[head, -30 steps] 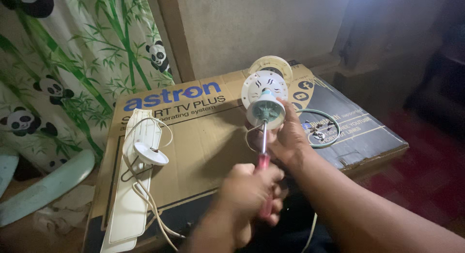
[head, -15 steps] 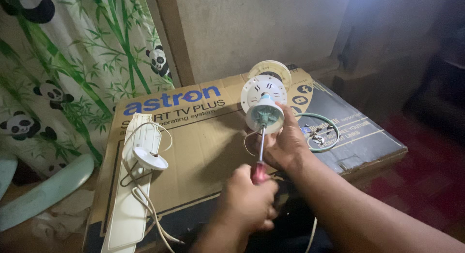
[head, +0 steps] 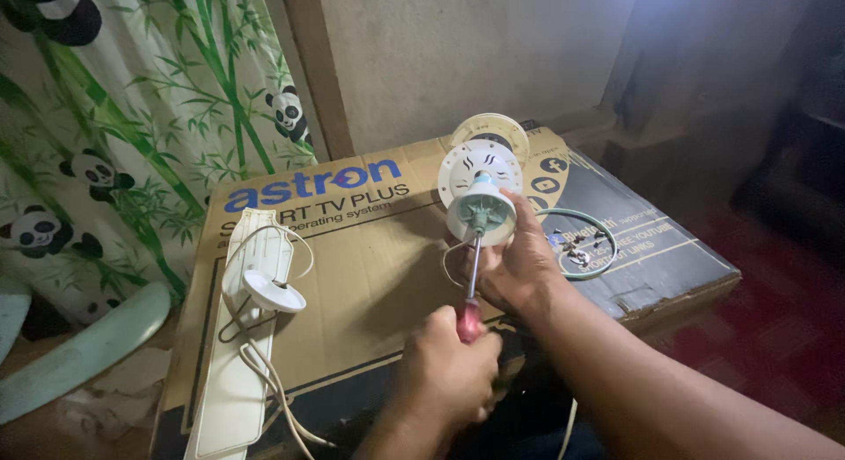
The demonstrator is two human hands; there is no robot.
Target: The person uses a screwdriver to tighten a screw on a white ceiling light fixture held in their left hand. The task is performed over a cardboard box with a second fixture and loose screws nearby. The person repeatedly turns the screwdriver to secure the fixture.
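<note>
Holding one small round fan motor unit w/ white and pale green casing, the right hand wraps it from below and behind, fingers closed round the body, open face turned toward the camera. It's held just above the middle of the big cardboard box. One screwdriver, red handle, metal shaft, points up into the centre of the unit; the left hand is closed tight round the handle, only the top of the red grip showing.

Right behind the unit: 1 white round cover w/ dark slots, and 1 cream disc partly hidden behind that. To the right, on a dark printed box panel, lies 1 pale green ring w/ a few small screws inside it; exact count can't be told, too small.

On the left part of the box: 1 long white panel lying flat, 1 white round cap resting on it, and thin white wire looped around both.

Further out: 1 pale green fan blade at far left, curtain w/ pandas and bamboo behind it, plain wall at the back.
</note>
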